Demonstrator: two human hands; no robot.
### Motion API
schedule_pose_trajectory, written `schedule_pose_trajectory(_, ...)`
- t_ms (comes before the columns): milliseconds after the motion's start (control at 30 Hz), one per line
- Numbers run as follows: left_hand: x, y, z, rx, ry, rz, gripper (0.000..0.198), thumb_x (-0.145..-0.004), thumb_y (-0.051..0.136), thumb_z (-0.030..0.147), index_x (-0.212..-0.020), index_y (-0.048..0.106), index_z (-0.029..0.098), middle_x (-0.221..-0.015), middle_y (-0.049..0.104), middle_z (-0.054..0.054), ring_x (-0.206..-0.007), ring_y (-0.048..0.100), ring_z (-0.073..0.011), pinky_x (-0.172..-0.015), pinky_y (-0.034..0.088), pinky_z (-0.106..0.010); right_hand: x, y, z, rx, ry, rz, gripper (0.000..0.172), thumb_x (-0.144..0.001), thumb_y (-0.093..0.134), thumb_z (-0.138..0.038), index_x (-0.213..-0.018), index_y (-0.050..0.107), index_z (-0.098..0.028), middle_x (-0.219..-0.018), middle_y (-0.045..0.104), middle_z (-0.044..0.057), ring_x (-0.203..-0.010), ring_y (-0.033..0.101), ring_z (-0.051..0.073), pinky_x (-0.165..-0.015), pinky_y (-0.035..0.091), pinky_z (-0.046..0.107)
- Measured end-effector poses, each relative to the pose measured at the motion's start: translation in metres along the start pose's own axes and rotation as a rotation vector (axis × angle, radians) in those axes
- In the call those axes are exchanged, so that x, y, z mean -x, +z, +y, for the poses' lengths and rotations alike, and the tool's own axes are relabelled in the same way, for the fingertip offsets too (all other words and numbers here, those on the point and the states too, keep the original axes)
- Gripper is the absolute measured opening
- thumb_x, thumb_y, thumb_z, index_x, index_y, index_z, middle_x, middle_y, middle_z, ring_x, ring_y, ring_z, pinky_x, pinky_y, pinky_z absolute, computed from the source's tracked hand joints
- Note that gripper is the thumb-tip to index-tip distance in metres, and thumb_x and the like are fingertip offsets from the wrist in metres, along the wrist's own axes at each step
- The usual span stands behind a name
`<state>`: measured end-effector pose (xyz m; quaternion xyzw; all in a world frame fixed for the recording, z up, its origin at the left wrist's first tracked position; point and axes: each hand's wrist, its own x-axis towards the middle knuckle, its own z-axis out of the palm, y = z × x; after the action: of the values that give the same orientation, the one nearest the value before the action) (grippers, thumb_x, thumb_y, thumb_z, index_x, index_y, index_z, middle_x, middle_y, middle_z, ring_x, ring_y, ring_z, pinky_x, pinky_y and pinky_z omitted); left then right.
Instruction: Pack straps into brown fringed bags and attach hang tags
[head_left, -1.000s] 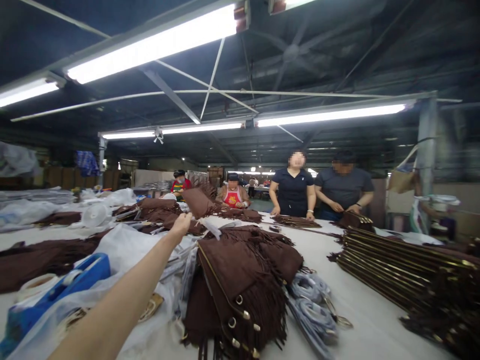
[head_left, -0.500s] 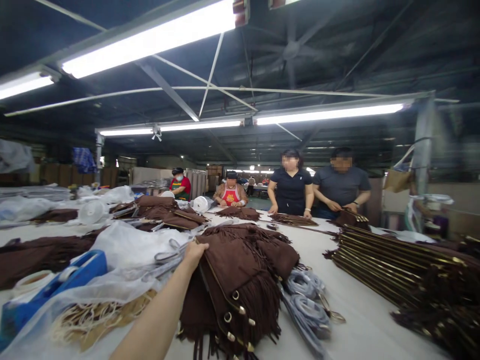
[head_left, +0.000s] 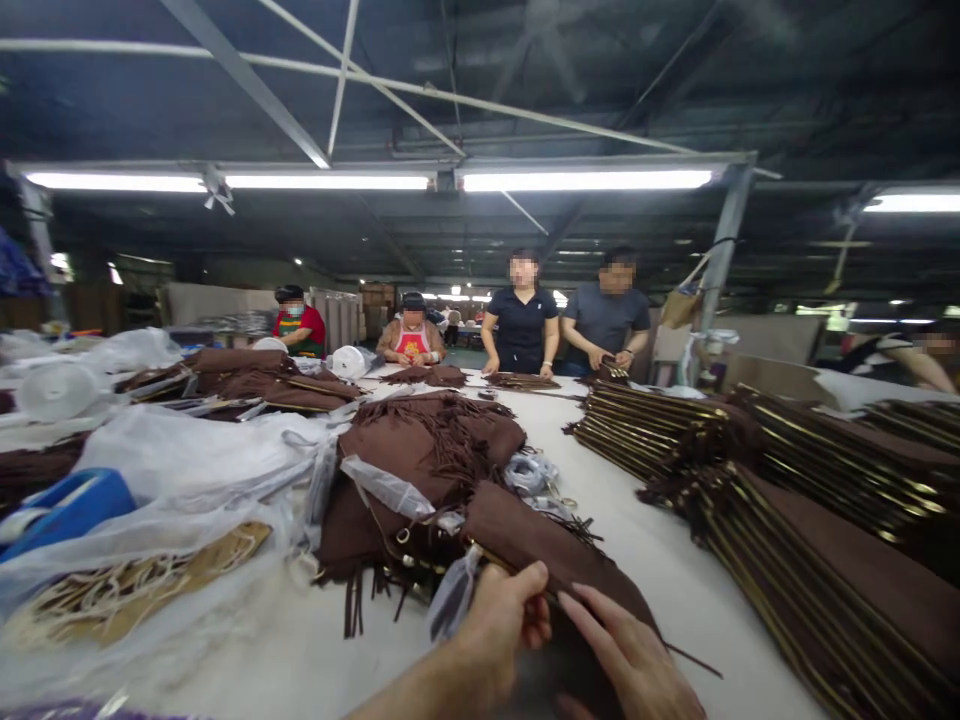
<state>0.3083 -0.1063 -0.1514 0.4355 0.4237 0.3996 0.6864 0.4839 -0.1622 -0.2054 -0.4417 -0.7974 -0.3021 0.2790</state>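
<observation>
At the table's near edge the left hand (head_left: 499, 615) pinches the brown fringed bag (head_left: 540, 545), grip narrow on its near end; the bag's long axis runs away toward the far-left pile; the right hand (head_left: 630, 655) lies open-fingered on it, just beside.

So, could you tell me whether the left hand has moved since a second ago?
Yes. The left hand has drawn back from the far brown pile toward the near table edge, now gripping a brown fringed bag beside the right hand.

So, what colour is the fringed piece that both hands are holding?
Dark brown, with gold metal trim along its edge; the fringed piece shows best in the head view.
</observation>
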Motion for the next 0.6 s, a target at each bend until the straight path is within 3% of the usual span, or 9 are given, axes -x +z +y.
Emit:
schedule_pose_trajectory(67,0.014,0.014,-0.029,0.110,-0.120,-0.063,0.027,-0.076,0.060,0.041,-0.071,0.050,0.017,-0.056,0.054,0.003,-0.043,0.045,-0.0056,-0.043,0.026,-0.018,0.007,-0.006,-0.001,0.041,0.035,-0.055,0.052,-0.082,0.048,-0.014,-0.134,0.052,-0.018,-0.118,0.067,0.010,-0.099,0.067,0.023,-0.079,0.058,0.031)
schedule_pose_trajectory(167,0.039,0.013,-0.044,-0.061,-0.272,-0.405,0.022,-0.071,0.060,0.032,-0.085,0.054,0.016,-0.069,0.065,-0.002,-0.048,0.053,-0.0091,-0.044,0.030,-0.019,0.025,-0.017,0.012,0.011,0.052,-0.122,0.055,-0.076,0.040,0.000,-0.120,0.063,-0.022,-0.103,0.073,0.005,-0.088,0.069,0.019,-0.073,0.055,0.028)
schedule_pose_trajectory(233,0.052,-0.001,-0.036,-0.356,-0.123,-0.520,0.016,-0.073,0.054,0.023,-0.087,0.058,0.017,-0.075,0.067,-0.004,-0.056,0.056,-0.0125,-0.049,0.037,-0.022,0.035,-0.028,0.020,-0.005,0.055,-0.193,0.054,-0.075,0.039,0.002,-0.116,0.065,-0.022,-0.108,0.072,0.006,-0.095,0.067,0.020,-0.079,0.054,0.031)
schedule_pose_trajectory(333,0.054,-0.033,-0.016,-0.880,0.498,-0.300,0.019,-0.078,0.047,0.013,-0.087,0.063,0.018,-0.091,0.066,-0.006,-0.084,0.059,-0.0182,-0.074,0.046,-0.030,0.032,-0.046,0.013,-0.042,0.098,-0.264,0.055,-0.077,0.038,0.002,-0.121,0.063,-0.021,-0.121,0.066,0.010,-0.109,0.061,0.023,-0.091,0.051,0.037)
schedule_pose_trajectory(367,0.049,-0.043,-0.012,-1.029,0.622,-0.246,0.023,-0.077,0.047,0.009,-0.090,0.063,0.018,-0.096,0.065,-0.007,-0.092,0.058,-0.0198,-0.081,0.046,-0.032,0.026,-0.050,0.004,-0.085,0.098,-0.277,0.054,-0.079,0.038,0.002,-0.122,0.061,-0.022,-0.123,0.065,0.009,-0.109,0.060,0.023,-0.091,0.050,0.037)
schedule_pose_trajectory(467,0.030,-0.063,-0.012,-1.396,0.716,-0.255,0.021,-0.077,0.054,0.010,-0.095,0.061,0.017,-0.104,0.063,-0.008,-0.099,0.054,-0.0227,-0.088,0.044,-0.036,0.002,-0.049,-0.031,-0.232,0.006,-0.336,0.038,-0.090,0.044,-0.003,-0.117,0.060,-0.023,-0.113,0.068,0.004,-0.090,0.062,0.019,-0.079,0.050,0.031)
schedule_pose_trajectory(600,0.013,-0.064,-0.022,-1.698,0.741,-0.248,0.005,-0.086,0.058,0.020,-0.090,0.060,0.017,-0.099,0.063,-0.007,-0.096,0.054,-0.0238,-0.084,0.044,-0.037,-0.023,-0.027,-0.063,-0.235,-0.191,-0.443,0.003,-0.097,0.055,-0.021,-0.096,0.058,-0.021,-0.092,0.068,-0.002,-0.073,0.057,0.017,-0.061,0.043,0.030)
